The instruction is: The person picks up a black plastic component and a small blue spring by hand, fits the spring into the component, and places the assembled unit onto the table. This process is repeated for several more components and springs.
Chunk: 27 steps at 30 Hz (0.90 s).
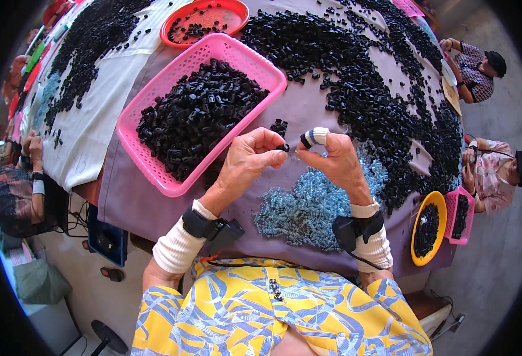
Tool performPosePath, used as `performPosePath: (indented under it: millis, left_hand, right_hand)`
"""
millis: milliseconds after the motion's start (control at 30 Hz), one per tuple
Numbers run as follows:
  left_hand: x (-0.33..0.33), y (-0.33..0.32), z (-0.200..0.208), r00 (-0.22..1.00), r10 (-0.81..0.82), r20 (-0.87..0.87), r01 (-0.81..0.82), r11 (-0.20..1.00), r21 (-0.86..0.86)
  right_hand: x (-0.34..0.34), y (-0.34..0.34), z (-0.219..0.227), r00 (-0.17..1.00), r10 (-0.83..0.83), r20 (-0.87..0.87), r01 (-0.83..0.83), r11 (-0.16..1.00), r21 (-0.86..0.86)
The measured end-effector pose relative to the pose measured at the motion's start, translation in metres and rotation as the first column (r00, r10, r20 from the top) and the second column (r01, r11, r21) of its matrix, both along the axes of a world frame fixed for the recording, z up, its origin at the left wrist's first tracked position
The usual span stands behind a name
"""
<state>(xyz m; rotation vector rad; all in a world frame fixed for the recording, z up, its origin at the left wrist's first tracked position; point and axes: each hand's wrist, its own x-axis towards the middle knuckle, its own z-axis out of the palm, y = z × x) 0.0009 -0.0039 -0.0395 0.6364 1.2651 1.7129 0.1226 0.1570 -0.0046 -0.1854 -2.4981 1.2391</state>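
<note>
My left hand [251, 155] is closed in a pinch, with a small black ring-shaped plastic part [284, 148] between thumb and forefinger. Just to its right, my right hand [334, 156] has thumb and forefinger brought together. A white and blue finger sleeve [317, 136] covers that forefinger; something dark shows at its tip, too small to make out. Behind the fingertips lie a few black parts [279, 126]. A pile of pale blue, clear coil-like pieces [302, 204] spreads below both hands. Left of my left hand stands a pink basket [181, 188] heaped with black parts.
Loose black parts [368, 113] cover much of the cloth-covered table [154, 219]. A red tray [237, 15] stands at the back, a yellow bowl [440, 204] and small pink basket [466, 228] at the right. People [481, 68] sit around the edges.
</note>
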Motion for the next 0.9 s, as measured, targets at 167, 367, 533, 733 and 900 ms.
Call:
performPosePath:
  millis: [167, 367, 533, 733, 900]
  left_hand:
    - [0.005, 0.003, 0.003, 0.996, 0.022, -0.092, -0.022, 1.0, 0.0]
    - [0.004, 0.0, 0.002, 0.983, 0.028, -0.184, -0.036, 0.999, -0.041]
    - [0.003, 0.001, 0.011, 0.966, 0.033, -0.256, -0.043, 0.999, -0.034]
    - [-0.011, -0.002, 0.026, 0.968, 0.168, -0.188, -0.164, 0.986, 0.035]
    - [-0.029, -0.01, 0.041, 0.95, 0.298, -0.096, -0.286, 0.951, 0.119]
  right_hand:
    - [-0.006, -0.005, 0.003, 1.0, 0.002, -0.015, -0.003, 0.999, -0.038]
    - [-0.01, -0.006, 0.005, 0.998, 0.061, 0.011, -0.061, 0.998, -0.001]
    - [-0.022, -0.005, 0.012, 0.998, 0.06, 0.025, -0.061, 0.997, 0.052]
    - [-0.047, -0.006, 0.018, 0.995, 0.092, -0.036, -0.099, 0.947, -0.305]
    - [-0.043, 0.012, -0.007, 1.0, 0.01, -0.017, -0.011, 0.995, -0.103]
